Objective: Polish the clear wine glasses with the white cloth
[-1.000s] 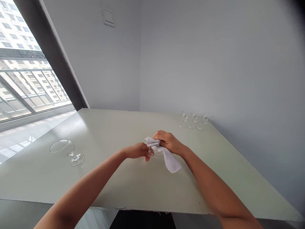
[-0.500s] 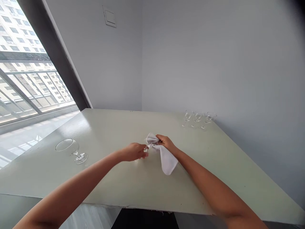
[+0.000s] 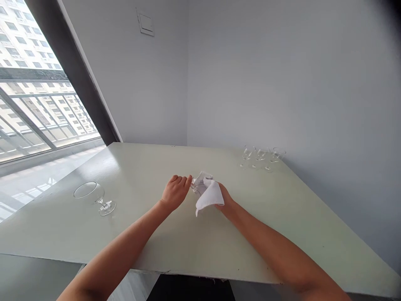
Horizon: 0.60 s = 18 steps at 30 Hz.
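one glass (image 3: 196,187) in cloth (image 3: 209,194), between both hands (image 3: 175,193) (image 3: 224,201)

A pale green table (image 3: 188,259), its far right corner lined with three small stemmed glasses (image 3: 261,156) in a row beside the wall. Nearer the left edge, one wide brandy glass (image 3: 90,194), well apart from them. Beyond, a grey wall (image 3: 282,75) with a square wall plate (image 3: 145,23), and a dark-framed window (image 3: 19,142) onto a railing (image 3: 28,115) and tall apartment blocks (image 3: 31,46).
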### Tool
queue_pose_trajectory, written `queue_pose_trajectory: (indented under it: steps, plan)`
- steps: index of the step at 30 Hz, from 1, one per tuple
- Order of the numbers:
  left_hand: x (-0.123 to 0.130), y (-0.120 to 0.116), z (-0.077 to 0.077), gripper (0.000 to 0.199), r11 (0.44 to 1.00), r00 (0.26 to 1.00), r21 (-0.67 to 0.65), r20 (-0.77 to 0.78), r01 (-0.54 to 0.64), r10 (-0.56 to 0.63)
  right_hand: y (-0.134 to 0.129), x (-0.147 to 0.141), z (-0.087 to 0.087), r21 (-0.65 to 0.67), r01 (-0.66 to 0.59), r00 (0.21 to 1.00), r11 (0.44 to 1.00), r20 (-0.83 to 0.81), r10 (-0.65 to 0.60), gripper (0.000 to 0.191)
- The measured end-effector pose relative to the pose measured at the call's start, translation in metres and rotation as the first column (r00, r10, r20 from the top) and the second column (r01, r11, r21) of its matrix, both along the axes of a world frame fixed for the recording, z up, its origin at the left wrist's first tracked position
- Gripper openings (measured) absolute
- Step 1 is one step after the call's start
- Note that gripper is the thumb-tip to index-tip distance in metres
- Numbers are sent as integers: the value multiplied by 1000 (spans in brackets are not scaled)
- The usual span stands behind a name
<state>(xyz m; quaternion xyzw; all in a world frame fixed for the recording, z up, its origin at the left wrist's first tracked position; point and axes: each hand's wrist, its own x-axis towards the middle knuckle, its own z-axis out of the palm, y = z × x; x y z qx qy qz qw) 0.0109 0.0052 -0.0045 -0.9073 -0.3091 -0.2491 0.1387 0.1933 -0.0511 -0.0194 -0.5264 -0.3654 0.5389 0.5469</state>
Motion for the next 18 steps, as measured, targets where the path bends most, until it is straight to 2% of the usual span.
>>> queue_pose_trajectory:
  steps: [5,9,11,15,18]
  plan:
    - [-4,4,-6,38,982,980,31,80,-184,181,4,11,5,68,205,973,976,96,-211,29]
    - [-10,2,-7,43,978,970,18,137,-207,203,5,16,19,259,304,901,917,234,-365,30]
    - [-12,1,-7,42,980,971,11,138,-197,194,2,12,24,332,252,898,909,270,-347,30]
    - [-12,0,-8,40,983,975,11,133,-181,178,-9,-3,29,354,110,932,929,286,-220,21]
    - [-13,0,-9,39,987,980,21,123,-159,155,-15,-10,32,333,47,926,942,339,-166,30]
